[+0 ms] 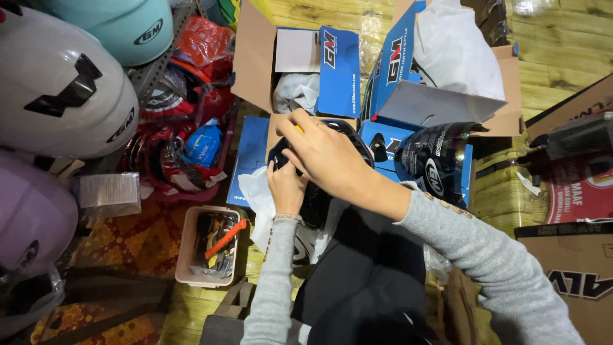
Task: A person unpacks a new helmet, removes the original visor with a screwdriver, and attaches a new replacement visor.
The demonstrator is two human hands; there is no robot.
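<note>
1. The black helmet (319,172) sits mid-frame on my lap, directly under both hands, running from centre toward the lower middle.
2. My right hand (329,156) lies curled over its top, nearer the far end.
3. My left hand (286,185) grips its left side, fingers closed on the shell.
4. The dark visor (434,160) lies apart, to the right.

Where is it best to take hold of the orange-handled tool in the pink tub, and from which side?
Take the orange-handled tool by its handle, coming from above. The handle lies slanted on top of the other tools in the pink tub, its upper end near the rim, so it is the only exposed part; the working end is buried.
</note>
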